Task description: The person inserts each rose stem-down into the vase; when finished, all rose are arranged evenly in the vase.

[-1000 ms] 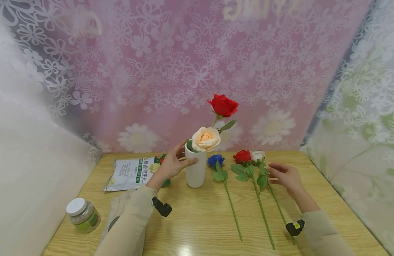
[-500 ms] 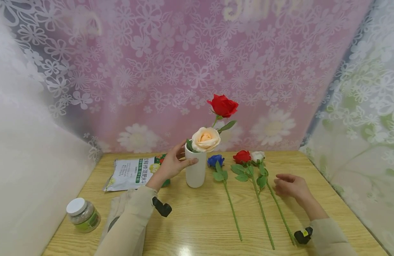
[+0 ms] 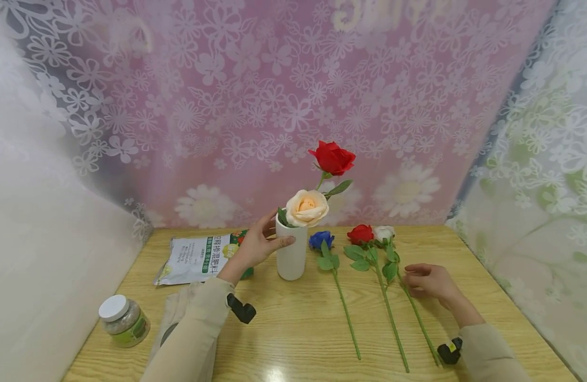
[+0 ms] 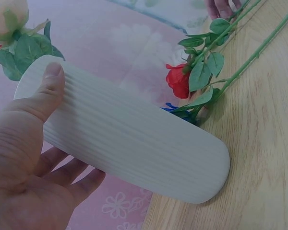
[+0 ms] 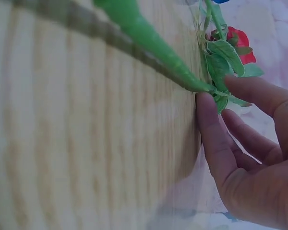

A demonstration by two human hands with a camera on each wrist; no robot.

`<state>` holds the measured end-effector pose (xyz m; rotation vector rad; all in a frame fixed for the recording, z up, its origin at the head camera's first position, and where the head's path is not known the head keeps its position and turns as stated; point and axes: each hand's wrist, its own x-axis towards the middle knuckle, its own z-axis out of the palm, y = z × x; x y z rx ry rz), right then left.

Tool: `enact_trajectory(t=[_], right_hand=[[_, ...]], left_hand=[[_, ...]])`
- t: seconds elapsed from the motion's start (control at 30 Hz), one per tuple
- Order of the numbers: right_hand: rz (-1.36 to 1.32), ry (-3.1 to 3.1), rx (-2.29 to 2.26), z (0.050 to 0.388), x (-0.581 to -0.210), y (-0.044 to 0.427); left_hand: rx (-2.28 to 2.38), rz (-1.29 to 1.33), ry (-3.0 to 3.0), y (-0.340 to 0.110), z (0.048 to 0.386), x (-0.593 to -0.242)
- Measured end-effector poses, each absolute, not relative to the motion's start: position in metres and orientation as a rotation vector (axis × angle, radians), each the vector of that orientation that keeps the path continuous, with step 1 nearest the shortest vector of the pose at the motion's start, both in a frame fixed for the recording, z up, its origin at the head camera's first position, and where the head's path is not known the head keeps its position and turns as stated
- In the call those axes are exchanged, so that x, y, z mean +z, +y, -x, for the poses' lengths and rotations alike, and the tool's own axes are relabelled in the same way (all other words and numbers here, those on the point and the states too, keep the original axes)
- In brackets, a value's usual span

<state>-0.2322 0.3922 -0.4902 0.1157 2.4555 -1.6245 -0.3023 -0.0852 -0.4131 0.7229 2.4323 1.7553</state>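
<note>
Right hand (image 3: pixel 430 281) neared rose stem (image 3: pixel 419 318), inside table edge (image 3: pixel 509 300).

Head view: soft, even light, probably from above, with a small glare spot at the lower edge of the pale yellow wood-grained tabletop (image 3: pixel 283 334). Right wrist view: dimmer; the slender green flower stem (image 5: pixel 153 44) blurs near the lens, shadow alongside.

Head view: from above near side of desk (image 3: pixel 274 329), facing forward and down, well back, taking in both sleeves (image 3: pixel 193 323), wrist cameras (image 3: pixel 242 309) and flowered cloth (image 3: pixel 236 106) behind. Left wrist view: from just behind left grip (image 4: pixel 24 153), close on vase (image 4: pixel 129 134), rolled, with upright vase slanting across. Right wrist view: low over desk, turned nearly sideways, looking along it past right grip (image 5: pixel 264 182), green stem (image 5: pixel 149 40) very near. Shared by all three: red rose (image 4: pixel 176 82) lying on desk.
</note>
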Motion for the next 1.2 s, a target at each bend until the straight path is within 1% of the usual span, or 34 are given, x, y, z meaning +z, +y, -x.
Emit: enact_trajectory(t=[0.67, 0.97, 1.2], right_hand=[[-0.136, 2.530, -1.468, 0.237, -0.486, 0.390], [-0.145, 2.557, -1.462, 0.238, -0.484, 0.391], [-0.149, 2.576, -1.514, 0.239, -0.473, 0.390]], left_hand=[[1.755, -0.739, 2.424, -0.086, 0.300, -0.412], [1.762, -0.740, 2.415, -0.085, 0.302, -0.412], [1.752, -0.707, 2.430, -0.086, 0.303, -0.414]])
